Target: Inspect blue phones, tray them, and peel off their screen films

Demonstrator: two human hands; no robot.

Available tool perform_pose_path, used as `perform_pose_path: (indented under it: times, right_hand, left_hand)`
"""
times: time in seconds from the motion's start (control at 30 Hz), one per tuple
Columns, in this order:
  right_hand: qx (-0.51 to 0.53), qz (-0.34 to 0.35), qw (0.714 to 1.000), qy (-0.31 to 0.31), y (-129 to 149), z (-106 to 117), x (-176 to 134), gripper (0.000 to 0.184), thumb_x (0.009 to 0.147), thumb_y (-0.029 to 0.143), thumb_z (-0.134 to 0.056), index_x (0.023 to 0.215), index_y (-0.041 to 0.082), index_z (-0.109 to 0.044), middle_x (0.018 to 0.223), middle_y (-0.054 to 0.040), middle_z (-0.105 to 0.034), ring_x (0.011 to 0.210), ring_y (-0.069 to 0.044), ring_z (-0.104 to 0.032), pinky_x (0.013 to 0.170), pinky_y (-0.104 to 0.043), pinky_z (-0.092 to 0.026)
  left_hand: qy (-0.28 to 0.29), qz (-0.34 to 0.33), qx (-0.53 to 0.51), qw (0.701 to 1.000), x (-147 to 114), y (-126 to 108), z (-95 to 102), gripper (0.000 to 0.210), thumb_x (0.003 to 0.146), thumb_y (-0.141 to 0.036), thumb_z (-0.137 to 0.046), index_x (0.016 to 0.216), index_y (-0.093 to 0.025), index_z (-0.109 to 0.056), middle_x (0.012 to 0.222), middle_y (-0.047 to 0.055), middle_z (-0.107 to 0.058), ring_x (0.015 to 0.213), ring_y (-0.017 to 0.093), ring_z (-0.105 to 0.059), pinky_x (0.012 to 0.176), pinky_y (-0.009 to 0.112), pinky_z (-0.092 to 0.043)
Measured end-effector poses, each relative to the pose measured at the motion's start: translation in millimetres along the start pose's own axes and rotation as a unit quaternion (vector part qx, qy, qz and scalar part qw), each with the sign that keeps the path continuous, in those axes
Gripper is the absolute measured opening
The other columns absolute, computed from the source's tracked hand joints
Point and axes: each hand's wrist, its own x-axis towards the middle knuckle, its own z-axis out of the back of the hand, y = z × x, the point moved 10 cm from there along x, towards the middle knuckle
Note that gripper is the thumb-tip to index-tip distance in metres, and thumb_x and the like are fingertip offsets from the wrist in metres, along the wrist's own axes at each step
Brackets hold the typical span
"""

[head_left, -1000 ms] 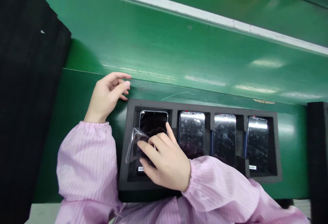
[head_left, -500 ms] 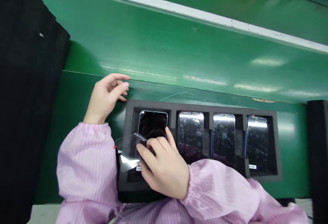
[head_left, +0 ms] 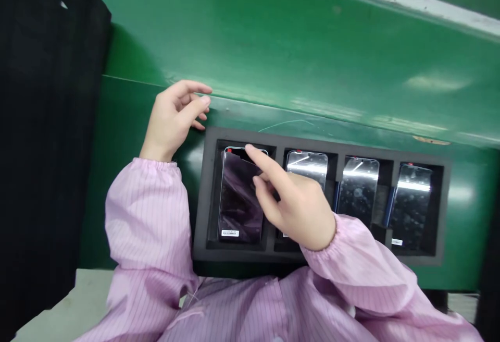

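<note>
My right hand (head_left: 292,198) reaches over the leftmost smartphone (head_left: 230,222). Its index finger is stretched out, the tip at the phone's top edge, with the thumb apart below it. A clear protective film (head_left: 238,185) with a red tab (head_left: 229,150) lies over that phone's screen, its upper edge slightly askew. Palm and fingers partly cover the second smartphone (head_left: 308,162). My left hand (head_left: 172,120) is beside the upper left corner of the dark foam tray (head_left: 205,191), fingers loosely bent and apart, holding nothing.
Two more smartphones, one in the third slot (head_left: 357,191) and one at the right end (head_left: 412,211), lie in the tray. A tall black block (head_left: 47,123) stands at the left of the green table (head_left: 273,55). Another dark object (head_left: 490,227) is at the right edge.
The film was tilted in my right fingers at the lower left; now it lies on the leftmost phone. My right hand has moved up and right, index finger extended. The view has shifted.
</note>
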Motion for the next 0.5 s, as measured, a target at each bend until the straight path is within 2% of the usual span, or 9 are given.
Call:
perform_pose_path:
  times: [0.1, 0.23, 0.3, 0.4, 0.5]
  right_hand:
    - [0.140, -0.012, 0.989, 0.034, -5.6, -6.4, 4.6, 0.043, 0.095, 0.010, -0.042, 0.134, 0.022, -0.054, 0.081, 0.0029, -0.066, 0.063, -0.008, -0.061, 0.064, -0.020, -0.053]
    - [0.331, -0.075, 0.937, 0.085, -14.2, -30.8, 8.2, 0.036, 0.091, 0.005, -0.038, 0.106, 0.017, -0.069, 0.080, 0.0029, -0.064, 0.064, -0.006, -0.063, 0.065, -0.019, -0.055]
    - [0.382, -0.120, 0.911, 0.096, -19.9, -42.5, 7.6, 0.034, 0.090, 0.006, -0.039, 0.101, 0.015, -0.069, 0.080, 0.0019, -0.064, 0.065, -0.006, -0.065, 0.065, -0.020, -0.057]
    - [0.443, -0.173, 0.873, 0.106, -26.6, -55.8, 4.9, 0.031, 0.091, 0.009, -0.041, 0.105, 0.013, -0.068, 0.086, -0.0008, -0.066, 0.072, -0.009, -0.069, 0.070, -0.023, -0.060]
    - [0.470, -0.196, 0.853, 0.114, -29.5, -61.5, 3.5, 0.026, 0.091, 0.014, -0.046, 0.107, 0.012, -0.067, 0.092, -0.0033, -0.069, 0.078, -0.012, -0.070, 0.071, -0.025, -0.062]
  left_hand:
    - [0.007, 0.003, -0.001, 1.000, 1.7, 0.5, -0.8, 0.021, 0.081, -0.031, -0.066, 0.099, -0.022, -0.071, 0.074, 0.000, -0.062, 0.065, 0.011, -0.060, 0.048, 0.019, -0.049]
    - [0.019, 0.022, 0.007, 1.000, 3.7, 4.3, -1.6, 0.023, 0.082, -0.029, -0.065, 0.102, -0.019, -0.068, 0.072, -0.005, -0.061, 0.064, 0.007, -0.058, 0.049, 0.018, -0.047]
    - [0.020, 0.017, 0.020, 0.999, 4.4, 3.5, -1.1, 0.023, 0.083, -0.028, -0.064, 0.103, -0.017, -0.067, 0.073, -0.006, -0.061, 0.065, 0.006, -0.058, 0.050, 0.018, -0.047]
    - [0.029, 0.012, 0.032, 0.999, 4.7, 3.0, -2.6, 0.021, 0.087, -0.027, -0.062, 0.105, -0.016, -0.064, 0.075, -0.006, -0.061, 0.068, 0.006, -0.058, 0.052, 0.019, -0.047]
    - [0.027, 0.014, 0.034, 0.999, 4.5, 3.0, -1.9, 0.019, 0.087, -0.025, -0.061, 0.104, -0.016, -0.063, 0.075, -0.006, -0.061, 0.068, 0.006, -0.058, 0.052, 0.019, -0.047]
